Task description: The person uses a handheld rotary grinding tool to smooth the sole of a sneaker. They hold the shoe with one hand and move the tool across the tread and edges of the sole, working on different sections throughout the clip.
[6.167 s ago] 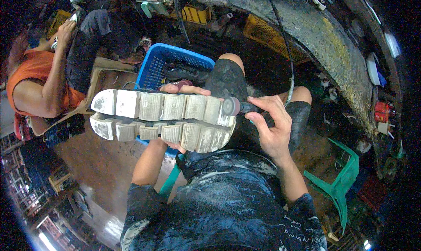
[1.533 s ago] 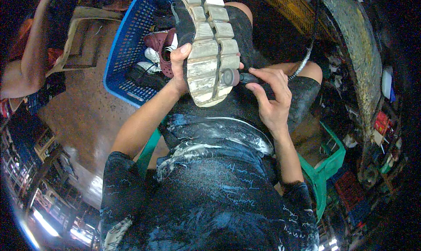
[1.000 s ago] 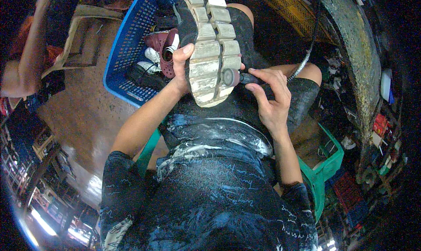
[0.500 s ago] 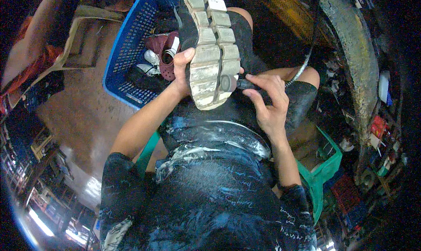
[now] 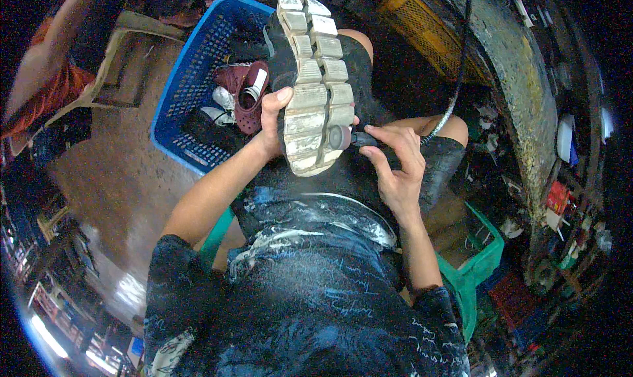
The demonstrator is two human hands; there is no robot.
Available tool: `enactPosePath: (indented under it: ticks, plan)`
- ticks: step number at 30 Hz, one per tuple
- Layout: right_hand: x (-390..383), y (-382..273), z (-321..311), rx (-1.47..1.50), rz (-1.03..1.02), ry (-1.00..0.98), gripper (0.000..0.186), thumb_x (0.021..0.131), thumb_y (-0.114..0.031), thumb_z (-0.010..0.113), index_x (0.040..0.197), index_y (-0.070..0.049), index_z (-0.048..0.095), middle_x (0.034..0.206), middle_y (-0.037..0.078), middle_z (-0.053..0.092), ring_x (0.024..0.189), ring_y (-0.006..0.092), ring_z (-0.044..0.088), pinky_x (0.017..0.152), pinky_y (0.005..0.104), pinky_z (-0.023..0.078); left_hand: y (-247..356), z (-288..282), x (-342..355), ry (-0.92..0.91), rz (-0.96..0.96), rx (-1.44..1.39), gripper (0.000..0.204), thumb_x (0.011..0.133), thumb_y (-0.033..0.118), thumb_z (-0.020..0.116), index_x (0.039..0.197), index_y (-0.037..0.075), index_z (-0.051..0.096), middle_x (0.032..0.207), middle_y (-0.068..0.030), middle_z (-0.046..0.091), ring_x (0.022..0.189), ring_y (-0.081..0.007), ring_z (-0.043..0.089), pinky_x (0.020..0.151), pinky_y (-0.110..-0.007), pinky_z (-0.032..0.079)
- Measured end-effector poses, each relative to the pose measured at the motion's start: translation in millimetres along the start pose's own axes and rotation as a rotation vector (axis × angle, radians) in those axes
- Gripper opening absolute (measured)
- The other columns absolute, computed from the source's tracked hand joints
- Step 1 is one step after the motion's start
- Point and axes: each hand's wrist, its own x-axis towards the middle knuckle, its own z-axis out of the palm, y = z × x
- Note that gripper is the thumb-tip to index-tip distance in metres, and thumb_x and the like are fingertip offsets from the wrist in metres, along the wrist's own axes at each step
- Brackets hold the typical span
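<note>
My left hand [image 5: 273, 116] grips a dark shoe [image 5: 280, 64] by its side, the thumb at the edge of the sole. The shoe's pale, segmented sole [image 5: 311, 100] faces up, with worn, whitish blocks split by a dark groove. In my right hand [image 5: 399, 156], closed between thumb and fingers, is a black handheld rotary grinder [image 5: 364, 139]. Its small round grinding wheel [image 5: 339, 137] lies against the sole near the end closest to me. A cable [image 5: 445, 116] runs from the tool up past my right knee. Most fingers of my left hand are hidden behind the shoe.
A blue plastic basket [image 5: 177, 80] on the left holds a maroon clog [image 5: 249, 100] and other footwear. Beneath me is a green stool [image 5: 478, 261]. A yellow crate [image 5: 432, 31] and a worn, curved slab [image 5: 521, 74] stand at right. Another person's arm [image 5: 49, 54] shows at far left.
The shoe, both hands and the grinder sit slightly lower in the picture, while the surroundings have shifted a little too. The wheel remains near the same end of the sole.
</note>
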Motion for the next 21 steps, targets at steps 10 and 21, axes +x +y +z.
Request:
enactPosePath:
  ticks: [10,21]
  plan:
    - [-6.4,-3.2,-0.9,-0.025,-0.015,-0.032,0.031,0.084,-0.015,0.088,0.113,-0.008,0.081,0.106,0.009,0.078,0.100,0.0278,0.069,0.090,0.0411,0.045,1.6,2.1,0.8,-0.010,0.014,0.010,0.108,0.089,0.077,0.050,0.163,-0.002,0.039,0.148,-0.0272,0.060,0.129,-0.0459,0.066,0.111,-0.056,0.054]
    - [-5.6,-1.1,0.9,-0.032,0.004,-0.012,0.031,0.084,-0.015,0.089,0.113,-0.008,0.081,0.103,0.010,0.076,0.100,0.0288,0.069,0.090,0.0413,0.045,0.9,-1.4,2.8,0.000,0.017,0.028,0.115,0.088,0.077,0.054,0.166,-0.004,0.032,0.154,-0.0337,0.054,0.131,-0.0554,0.063,0.111,-0.061,0.054]
